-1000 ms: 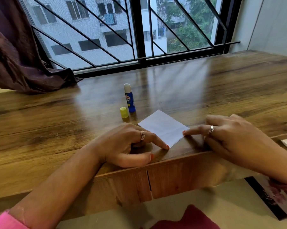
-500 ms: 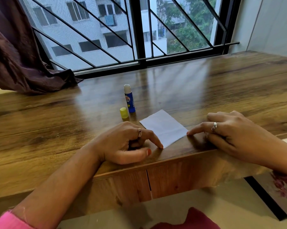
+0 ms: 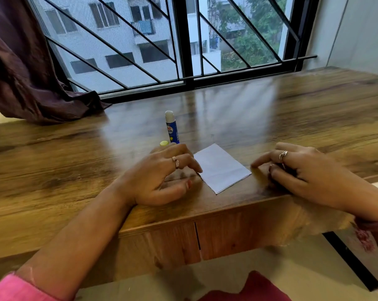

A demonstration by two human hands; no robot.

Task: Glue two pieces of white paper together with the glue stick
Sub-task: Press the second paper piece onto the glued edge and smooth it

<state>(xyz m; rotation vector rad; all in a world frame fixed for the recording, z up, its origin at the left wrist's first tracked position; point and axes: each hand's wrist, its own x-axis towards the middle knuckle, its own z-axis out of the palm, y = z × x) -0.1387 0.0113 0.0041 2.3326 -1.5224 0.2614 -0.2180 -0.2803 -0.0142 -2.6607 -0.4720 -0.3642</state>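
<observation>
Change: both hands have drawn back off the paper since 1 s ago; the right fingertip no longer touches its right corner, the left fingertip is now only at its left edge.
Progress: judged near done; only 1 white paper shape shows, flat, so the 2 pieces look already stacked and pressed. Can't confirm the bond or see a 2nd sheet's edge.
Left to do: probably recap the glue stick; maybe a last press.
Paper place: on the bench, near its front edge, between the 2 hands, turned cornerwise.
Glue stick: glue stick stands upright, uncapped, white tip exposed, just beyond the paper on its far-left side.
Cap: yellow cap sits beside the stick's base, partly hidden behind the left fingers.
Left hand: left hand rests on the bench, fingers loosely curled, holding nothing; forefinger tip at or touching the paper's left edge, blur makes contact unsure.
Right hand: right hand palm down on the bench, fingers half bent, empty; forefinger tip just beside the paper's right corner, apart from it.
Blur: both hands smeared, so likely moving.
Far side: window with bars, curtain at far left.
</observation>
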